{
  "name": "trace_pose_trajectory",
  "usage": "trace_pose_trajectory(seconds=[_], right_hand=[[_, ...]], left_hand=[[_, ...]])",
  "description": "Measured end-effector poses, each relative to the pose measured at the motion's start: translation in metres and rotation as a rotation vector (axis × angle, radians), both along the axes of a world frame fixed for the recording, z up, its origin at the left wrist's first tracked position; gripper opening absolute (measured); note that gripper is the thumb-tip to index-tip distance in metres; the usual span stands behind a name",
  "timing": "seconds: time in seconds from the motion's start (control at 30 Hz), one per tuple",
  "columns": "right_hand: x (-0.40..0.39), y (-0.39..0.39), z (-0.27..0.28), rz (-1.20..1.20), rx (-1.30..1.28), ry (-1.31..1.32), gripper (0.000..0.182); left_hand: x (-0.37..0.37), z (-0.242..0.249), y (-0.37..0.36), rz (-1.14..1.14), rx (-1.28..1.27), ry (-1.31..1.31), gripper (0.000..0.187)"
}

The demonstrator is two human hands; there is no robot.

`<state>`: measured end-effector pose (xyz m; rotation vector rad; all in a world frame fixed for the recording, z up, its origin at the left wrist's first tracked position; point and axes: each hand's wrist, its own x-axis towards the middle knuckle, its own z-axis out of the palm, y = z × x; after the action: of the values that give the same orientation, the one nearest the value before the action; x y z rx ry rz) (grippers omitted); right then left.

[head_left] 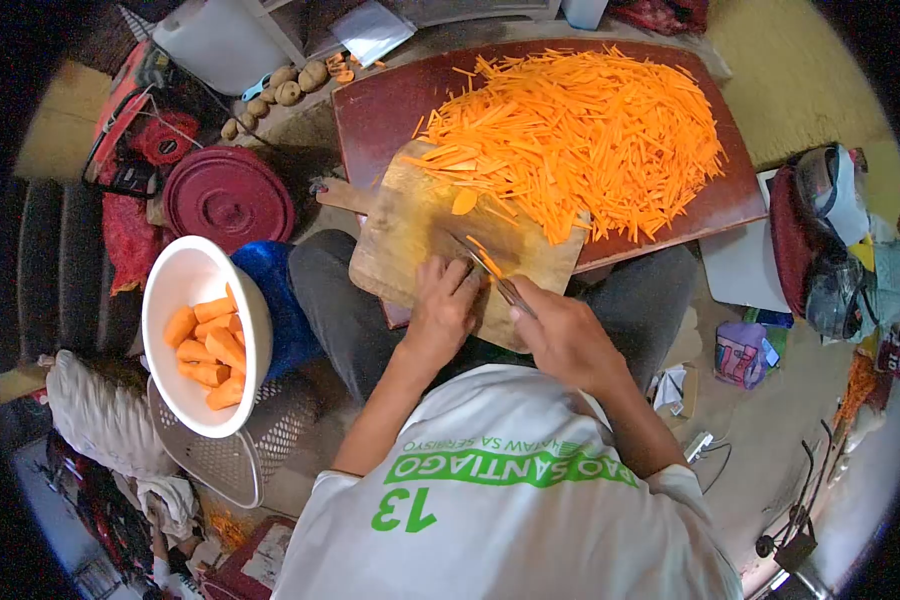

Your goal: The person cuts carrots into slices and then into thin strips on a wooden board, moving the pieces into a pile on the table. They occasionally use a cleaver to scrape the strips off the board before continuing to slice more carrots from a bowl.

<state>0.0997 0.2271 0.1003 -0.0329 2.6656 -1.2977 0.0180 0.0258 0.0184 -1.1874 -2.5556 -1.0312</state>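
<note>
My right hand [567, 335] is wrapped round the handle of a knife [513, 293], whose blade points away from me over the wooden cutting board [398, 262]. Beside the blade, my left hand [444, 303] rests on the board with its fingers curled down; whatever is under the fingertips is hidden. A few cut carrot strips [485, 258] lie along the blade. Farther up the board is a flat carrot slice [464, 202]. A large heap of carrot sticks [595, 130] covers the far side and spills onto the board's edge.
The board and heap lie on a dark red tabletop [380, 100]. At my left, a white basin [157, 330] holds several peeled carrots [225, 347]. Behind it are a maroon lid [228, 200] and potatoes [288, 92]. Bags [820, 230] stand at the right.
</note>
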Motion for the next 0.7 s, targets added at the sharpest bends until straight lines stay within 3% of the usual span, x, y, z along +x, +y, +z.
trace_pose_trajectory(seconds=[0.2, 0.3, 0.4, 0.6, 0.7], right_hand=[[0.01, 0.008, 0.024, 0.013, -0.04, -0.082, 0.028], [0.007, -0.001, 0.016, -0.004, 0.006, -0.109, 0.03], [-0.005, -0.006, -0.004, -0.008, 0.01, 0.043, 0.03], [0.003, 0.003, 0.025, 0.035, -0.03, -0.096, 0.029], [-0.006, 0.002, 0.006, 0.024, -0.049, -0.073, 0.029]], left_hand=[[-0.001, -0.01, -0.007, -0.019, 0.01, 0.051, 0.051], [-0.004, -0.015, -0.008, -0.023, 0.047, 0.054, 0.05], [-0.006, -0.017, -0.005, -0.032, 0.081, 0.057, 0.047], [-0.006, -0.025, -0.006, -0.02, 0.105, 0.067, 0.042], [-0.006, -0.028, -0.006, -0.016, 0.107, 0.067, 0.041]])
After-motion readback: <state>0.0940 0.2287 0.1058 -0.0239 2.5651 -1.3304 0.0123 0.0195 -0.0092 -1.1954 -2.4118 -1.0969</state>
